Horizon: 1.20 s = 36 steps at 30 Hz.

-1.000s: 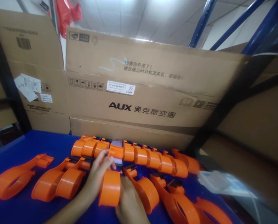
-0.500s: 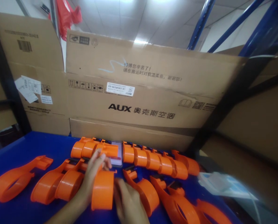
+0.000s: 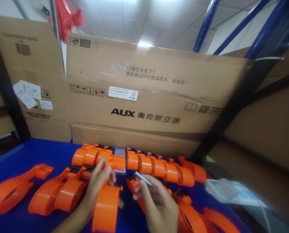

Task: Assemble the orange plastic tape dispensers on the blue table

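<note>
My left hand (image 3: 101,174) is closed round the neck of an orange plastic tape dispenser (image 3: 106,208), its wide ring hanging below and its flat end pointing right. In my right hand (image 3: 159,202), thumb and fingers pinch a small strip with a toothed edge (image 3: 143,178), which looks like a cutter blade. This hand is a little right of the held dispenser and apart from it. Behind its fingers another orange dispenser (image 3: 133,185) is partly hidden. A small pale piece (image 3: 121,203) shows beside the held ring; I cannot make out what it is.
Several orange dispensers (image 3: 158,168) stand in a row at the back of the blue surface (image 3: 59,152). More lie at left (image 3: 10,194) and right (image 3: 222,221). A phone-like device (image 3: 120,152) sits behind my left hand. Cardboard (image 3: 144,106) walls the back; a dark post (image 3: 222,126) rises at right.
My right hand has moved up and right, away from the held dispenser, and the toothed strip now shows in its fingers. My left hand keeps its dispenser, now slightly lower.
</note>
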{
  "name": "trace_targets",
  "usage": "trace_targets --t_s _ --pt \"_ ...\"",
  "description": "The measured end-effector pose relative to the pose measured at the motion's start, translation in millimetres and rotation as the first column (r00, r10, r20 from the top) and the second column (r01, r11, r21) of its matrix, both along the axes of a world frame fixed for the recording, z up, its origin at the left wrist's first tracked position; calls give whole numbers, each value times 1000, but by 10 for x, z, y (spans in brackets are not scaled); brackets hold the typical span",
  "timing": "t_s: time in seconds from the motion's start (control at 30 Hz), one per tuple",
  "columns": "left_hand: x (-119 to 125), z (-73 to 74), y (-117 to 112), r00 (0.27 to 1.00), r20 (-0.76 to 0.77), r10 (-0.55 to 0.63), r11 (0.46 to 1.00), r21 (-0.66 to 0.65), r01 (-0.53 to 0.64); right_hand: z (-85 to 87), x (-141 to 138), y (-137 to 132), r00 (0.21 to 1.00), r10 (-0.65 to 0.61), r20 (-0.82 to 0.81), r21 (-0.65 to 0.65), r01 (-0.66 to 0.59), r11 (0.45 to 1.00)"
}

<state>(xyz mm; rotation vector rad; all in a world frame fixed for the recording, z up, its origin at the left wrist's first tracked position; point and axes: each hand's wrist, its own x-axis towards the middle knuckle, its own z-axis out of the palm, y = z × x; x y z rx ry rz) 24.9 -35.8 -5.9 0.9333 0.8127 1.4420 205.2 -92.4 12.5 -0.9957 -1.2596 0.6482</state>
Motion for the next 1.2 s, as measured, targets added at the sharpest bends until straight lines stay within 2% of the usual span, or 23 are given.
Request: trace_targets --t_s 0.13,0.3,0.47,0.6,0.77,0.93,1.2 --pt "43 -59 -95 991 -19 -132 991 -31 131 145 38 -6 999 -30 -41 -3 30 1000" --pt "116 17 -243 963 -28 -267 964 6 267 168 59 -19 1000 8 3 -4 -8 1000" --pt "149 95 -294 978 4 -207 978 22 206 166 38 -40 999 28 24 -24 -28 999" --pt "131 69 -277 977 -14 -213 976 49 213 161 30 -31 999 38 25 -39 -37 999" --pt "87 36 -237 975 -46 -216 973 72 219 54 58 -10 997 71 26 -8 -71 997" --pt "79 4 -221 968 -53 -247 966 67 250 33 84 -17 997 42 67 -5 -41 999" --pt "120 68 -312 944 -67 -324 936 125 330 46 130 -24 964 17 267 98 -44 994"
